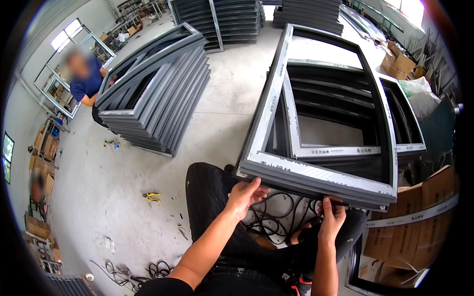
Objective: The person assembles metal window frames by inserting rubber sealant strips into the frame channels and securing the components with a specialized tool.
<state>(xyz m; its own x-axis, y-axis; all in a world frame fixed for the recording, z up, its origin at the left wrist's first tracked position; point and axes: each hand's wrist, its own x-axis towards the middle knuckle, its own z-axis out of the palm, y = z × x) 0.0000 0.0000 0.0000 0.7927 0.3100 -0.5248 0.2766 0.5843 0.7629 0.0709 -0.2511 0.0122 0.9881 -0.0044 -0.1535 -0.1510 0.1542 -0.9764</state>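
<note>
The grey frame [316, 184] stood right of centre, its four sides joined and pale film on its faces — how much work it lacked could not be told. The right hand [332, 217] pinched its lower edge between thumb and fingers; the left hand [241, 198] had its thumb against that edge, fingers curled below, though whether they gripped was unclear. Similar frames lay in a tall stack [165, 106] at upper left. Cardboard boxes [392, 244] at lower right — contents hidden — sat below a whitish plastic bag [423, 104], its contents unclear.
</note>
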